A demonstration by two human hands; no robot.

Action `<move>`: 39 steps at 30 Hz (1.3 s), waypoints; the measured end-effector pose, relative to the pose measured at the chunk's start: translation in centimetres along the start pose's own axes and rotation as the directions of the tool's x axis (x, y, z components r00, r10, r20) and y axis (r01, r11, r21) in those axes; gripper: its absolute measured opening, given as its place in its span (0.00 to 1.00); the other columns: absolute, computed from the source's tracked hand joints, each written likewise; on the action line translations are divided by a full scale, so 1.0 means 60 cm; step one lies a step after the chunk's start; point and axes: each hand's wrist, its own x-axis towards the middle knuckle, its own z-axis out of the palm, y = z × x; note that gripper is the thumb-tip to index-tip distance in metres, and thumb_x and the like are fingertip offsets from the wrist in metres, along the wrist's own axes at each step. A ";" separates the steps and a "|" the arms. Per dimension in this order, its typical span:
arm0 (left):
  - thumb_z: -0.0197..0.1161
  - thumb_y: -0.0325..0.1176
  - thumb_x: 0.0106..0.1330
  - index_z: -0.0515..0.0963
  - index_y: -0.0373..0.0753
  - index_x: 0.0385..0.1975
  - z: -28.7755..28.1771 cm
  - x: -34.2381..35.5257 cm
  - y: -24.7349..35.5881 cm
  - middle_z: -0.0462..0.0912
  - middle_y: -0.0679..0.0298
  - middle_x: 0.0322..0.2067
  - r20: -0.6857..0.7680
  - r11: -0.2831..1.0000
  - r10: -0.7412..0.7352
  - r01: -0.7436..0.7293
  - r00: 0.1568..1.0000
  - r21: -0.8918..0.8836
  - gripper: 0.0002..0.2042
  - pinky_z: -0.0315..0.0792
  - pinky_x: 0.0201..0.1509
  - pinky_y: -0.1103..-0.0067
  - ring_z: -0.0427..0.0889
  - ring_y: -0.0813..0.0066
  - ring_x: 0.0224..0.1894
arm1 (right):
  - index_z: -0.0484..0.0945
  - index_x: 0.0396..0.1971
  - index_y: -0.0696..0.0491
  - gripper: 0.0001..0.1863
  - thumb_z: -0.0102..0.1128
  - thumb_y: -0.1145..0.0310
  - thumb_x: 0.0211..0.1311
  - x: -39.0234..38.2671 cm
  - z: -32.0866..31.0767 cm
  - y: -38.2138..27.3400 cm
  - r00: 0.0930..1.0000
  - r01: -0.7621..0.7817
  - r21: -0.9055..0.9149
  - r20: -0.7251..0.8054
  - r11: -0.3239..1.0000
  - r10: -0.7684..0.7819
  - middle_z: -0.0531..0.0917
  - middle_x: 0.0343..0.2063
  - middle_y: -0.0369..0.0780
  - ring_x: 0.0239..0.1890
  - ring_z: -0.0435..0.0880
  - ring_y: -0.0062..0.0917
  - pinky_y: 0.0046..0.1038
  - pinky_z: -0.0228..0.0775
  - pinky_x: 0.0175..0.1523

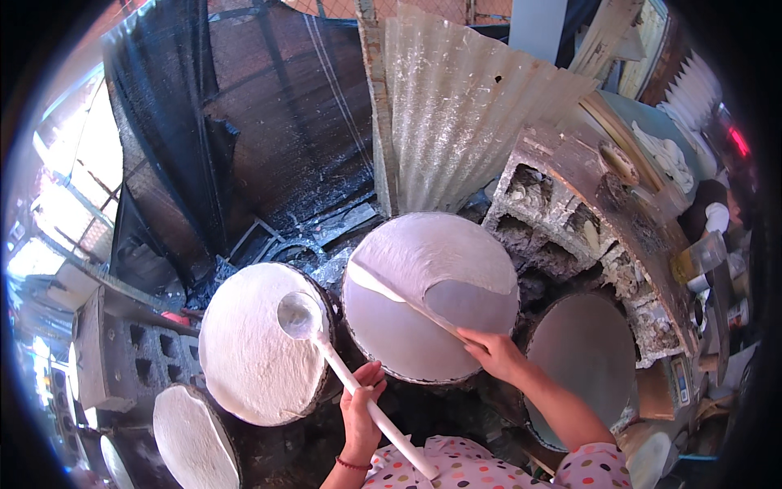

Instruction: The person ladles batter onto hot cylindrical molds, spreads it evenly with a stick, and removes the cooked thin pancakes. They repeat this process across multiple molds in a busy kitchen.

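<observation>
My right hand [493, 356] grips the thin handle of a long flat wooden spatula [377, 283]. Its pale blade lies over the middle round flat surface [419, 350], which looks like a griddle or stretched cloth. White wet-looking batter [423, 240] coats the upper part; below it is smooth grey-lilac, with a darker patch at the right. In my left hand [361, 411] is a long white-handled ladle [300, 316], fingers closed round the handle. The ladle's bowl is over the left round surface [261, 359], coated rough white. The handle's lower end reaches my dotted clothing.
A bare-looking grey disc [582, 359] stands at the right, and a white-coated one [191, 436] at the lower left. Broken concrete blocks [546, 204] support a ledge at the right. Hollow blocks [147, 350] stand left. Corrugated sheet [456, 106] and dark netting [163, 122] rise behind.
</observation>
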 end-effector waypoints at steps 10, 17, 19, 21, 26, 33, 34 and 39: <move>0.51 0.29 0.58 0.68 0.31 0.54 0.029 -0.071 -0.042 0.73 0.50 0.54 -0.105 0.999 0.027 -0.029 0.994 -0.015 0.22 0.67 0.62 0.68 0.73 0.62 0.55 | 0.77 0.49 0.56 0.16 0.55 0.66 0.63 0.133 -0.031 0.064 0.999 0.037 0.033 -0.002 0.999 -0.037 0.80 0.45 0.49 0.50 0.79 0.39 0.32 0.70 0.55; 0.49 0.25 0.58 0.69 0.29 0.53 0.025 -0.088 -0.042 0.74 0.50 0.53 -0.180 0.997 0.045 -0.055 0.983 -0.053 0.21 0.68 0.61 0.69 0.74 0.62 0.54 | 0.75 0.52 0.57 0.17 0.54 0.69 0.64 -0.002 -0.083 0.023 0.988 0.016 0.007 0.153 1.000 -0.017 0.80 0.48 0.48 0.52 0.80 0.32 0.28 0.70 0.55; 0.49 0.25 0.58 0.69 0.29 0.53 0.031 -0.091 -0.047 0.75 0.50 0.52 -0.177 0.997 0.037 -0.047 0.983 -0.054 0.21 0.68 0.61 0.69 0.74 0.62 0.54 | 0.76 0.51 0.57 0.17 0.55 0.69 0.63 0.054 -0.073 0.036 1.000 -0.014 0.117 -0.005 0.993 0.014 0.81 0.45 0.49 0.50 0.80 0.37 0.31 0.71 0.53; 0.49 0.25 0.58 0.69 0.30 0.54 0.040 -0.092 -0.055 0.75 0.50 0.52 -0.164 0.998 0.031 -0.040 0.986 -0.052 0.21 0.68 0.61 0.69 0.74 0.63 0.54 | 0.76 0.50 0.57 0.16 0.55 0.69 0.63 0.101 -0.058 0.051 0.998 0.015 0.132 -0.054 0.991 -0.008 0.81 0.43 0.50 0.49 0.80 0.39 0.32 0.72 0.52; 0.49 0.26 0.59 0.69 0.30 0.54 0.036 -0.100 -0.052 0.74 0.50 0.53 -0.188 0.997 0.054 -0.062 0.981 -0.041 0.21 0.67 0.61 0.68 0.74 0.63 0.54 | 0.76 0.50 0.57 0.17 0.55 0.67 0.64 0.037 -0.062 0.038 0.975 0.088 0.044 0.202 0.995 -0.095 0.82 0.43 0.50 0.50 0.80 0.38 0.32 0.71 0.53; 0.50 0.27 0.60 0.69 0.30 0.54 0.043 -0.106 -0.072 0.74 0.50 0.53 -0.189 0.997 0.032 -0.044 0.982 -0.058 0.21 0.68 0.60 0.70 0.74 0.64 0.53 | 0.76 0.51 0.55 0.17 0.54 0.65 0.64 0.090 -0.061 0.057 0.999 0.040 0.135 0.008 0.990 -0.042 0.80 0.45 0.50 0.50 0.80 0.37 0.32 0.71 0.53; 0.50 0.27 0.60 0.69 0.30 0.54 0.046 -0.108 -0.071 0.74 0.50 0.53 -0.191 0.998 0.025 -0.035 0.981 -0.049 0.21 0.68 0.60 0.70 0.74 0.64 0.53 | 0.76 0.51 0.55 0.17 0.54 0.66 0.64 0.099 -0.048 0.059 0.997 0.065 0.100 0.043 0.993 -0.070 0.81 0.45 0.49 0.50 0.80 0.37 0.32 0.71 0.53; 0.49 0.28 0.59 0.68 0.30 0.54 0.046 -0.117 -0.072 0.74 0.50 0.53 -0.208 0.998 0.043 -0.050 0.977 -0.025 0.21 0.69 0.61 0.70 0.75 0.64 0.53 | 0.76 0.51 0.54 0.17 0.53 0.66 0.64 0.024 -0.086 0.023 0.938 0.178 -0.015 0.306 0.984 -0.165 0.81 0.44 0.48 0.47 0.81 0.38 0.32 0.72 0.52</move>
